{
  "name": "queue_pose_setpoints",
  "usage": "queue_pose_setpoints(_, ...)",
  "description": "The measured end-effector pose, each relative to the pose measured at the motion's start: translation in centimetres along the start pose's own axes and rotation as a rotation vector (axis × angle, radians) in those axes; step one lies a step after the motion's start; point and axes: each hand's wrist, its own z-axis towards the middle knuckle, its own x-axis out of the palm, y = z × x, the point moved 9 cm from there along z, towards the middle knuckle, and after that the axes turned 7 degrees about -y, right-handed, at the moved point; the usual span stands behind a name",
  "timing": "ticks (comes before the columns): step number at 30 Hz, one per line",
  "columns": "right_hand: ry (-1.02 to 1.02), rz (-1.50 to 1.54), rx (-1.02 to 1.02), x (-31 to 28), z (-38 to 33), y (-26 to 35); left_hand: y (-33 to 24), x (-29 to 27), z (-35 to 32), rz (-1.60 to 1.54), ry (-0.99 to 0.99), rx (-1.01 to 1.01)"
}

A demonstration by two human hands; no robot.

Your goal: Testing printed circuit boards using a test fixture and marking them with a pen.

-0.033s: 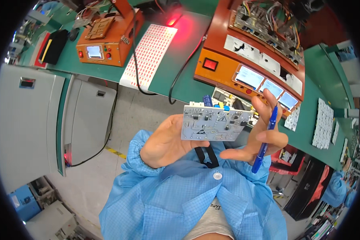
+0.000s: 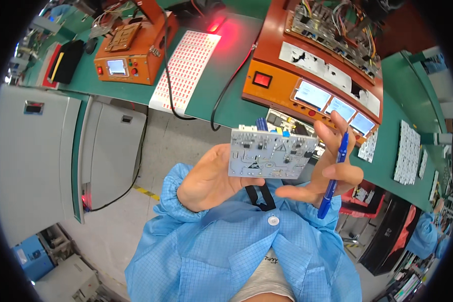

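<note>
Holding a grey printed circuit board (image 2: 272,155) up at picture centre, the left hand (image 2: 211,177) is gripping the board's nine o'clock end, fingers closed behind it and hidden by it. The right hand (image 2: 323,171) is steadying the board's three o'clock end with spread fingers while pinching a blue pen (image 2: 335,173) between thumb and forefinger; the pen is pointing down toward five o'clock, its tip hanging just beside the blue sleeve. The board's far face is hidden, though blue and white parts are poking above its twelve o'clock edge. Small markings on the near face are too fine to make out.

At one o'clock from the board, an orange test console (image 2: 307,75) with three lit screens is sitting on the green workbench (image 2: 221,85), its top crowded with wiring and partly cut off by the dark rim. At eleven o'clock, a smaller orange tester box (image 2: 133,48) is standing beside a white sheet of red labels (image 2: 186,65). A black cable (image 2: 226,90) is drooping off the bench edge between them. At nine o'clock, grey cabinets (image 2: 40,156) are bending with the lens. Below the hands, a blue lab coat (image 2: 236,251) is filling six o'clock.
</note>
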Motion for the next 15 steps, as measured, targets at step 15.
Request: queue_pose_setpoints(15,-0.249,0.122,0.192,-3.4,-1.6,-0.6,2.2,2.3,1.5,0.205,-0.106,-0.072)
